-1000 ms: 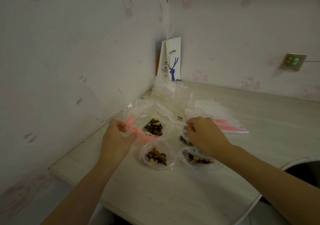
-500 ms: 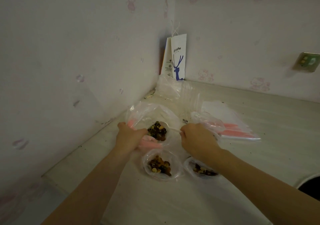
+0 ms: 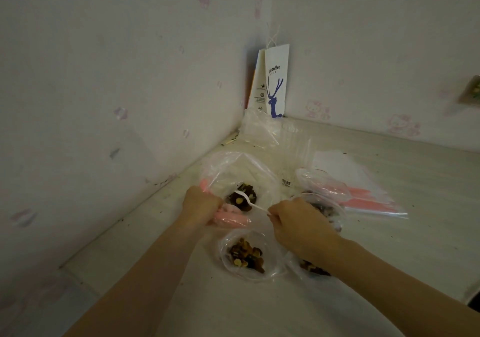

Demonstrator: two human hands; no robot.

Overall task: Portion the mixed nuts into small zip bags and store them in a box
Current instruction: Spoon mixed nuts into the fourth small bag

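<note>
The right hand [image 3: 301, 228] covers most of the right-side nut portion [image 3: 314, 269], the wall socket [image 3: 471, 93] is blurred and cut by the edge, and the paper bag [image 3: 276, 82] has unreadable fine print.

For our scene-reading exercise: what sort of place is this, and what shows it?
Probably a home, perhaps a bedroom desk corner: pink cartoon-cat wallpaper on both walls, a pale desktop fitted into the corner, and a coffee-shop paper bag leaning there.
</note>
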